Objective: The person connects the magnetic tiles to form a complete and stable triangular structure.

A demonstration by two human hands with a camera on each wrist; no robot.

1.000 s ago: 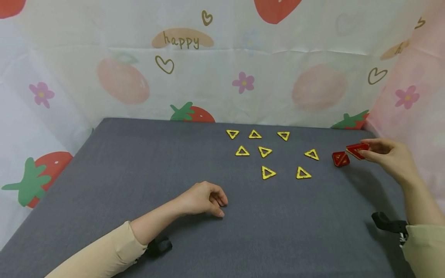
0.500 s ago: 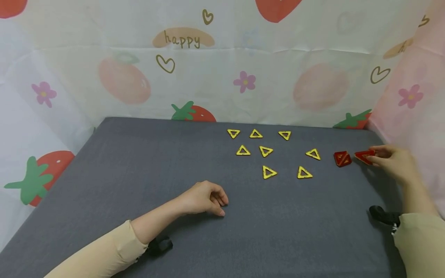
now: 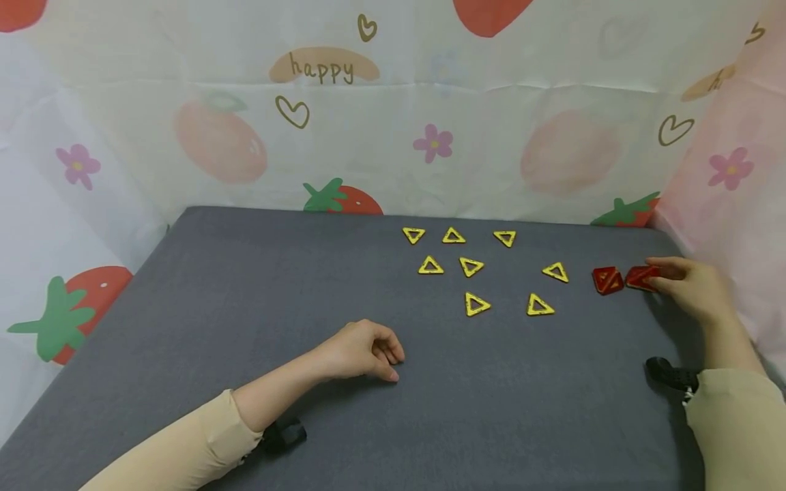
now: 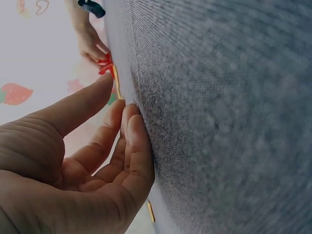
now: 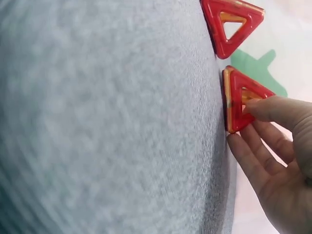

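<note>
At the far right of the table, my right hand [image 3: 700,290] holds a red pyramid of magnetic triangle tiles [image 3: 641,277]. In the right wrist view its thumb [image 5: 265,108] lies on the front red tile, other fingers are behind, and the base edge is right at the cloth. A second red pyramid [image 3: 607,280] stands just left of it. Its triangular front with a hollow middle shows in the right wrist view. My left hand [image 3: 359,351] rests on the table at centre, fingers loosely curled and holding nothing. Both red shapes appear small beyond the left hand in the left wrist view.
Several yellow hollow triangle tiles lie flat across the back, such as one tile [image 3: 555,272] near the red pyramids and another [image 3: 477,305] nearer the middle. The grey table [image 3: 467,423] meets a patterned curtain [image 3: 430,82] behind and at both sides.
My right hand has lowered the held red pyramid to the table, first shifting right, then slightly back left beside the other one. The left hand has not moved.
</note>
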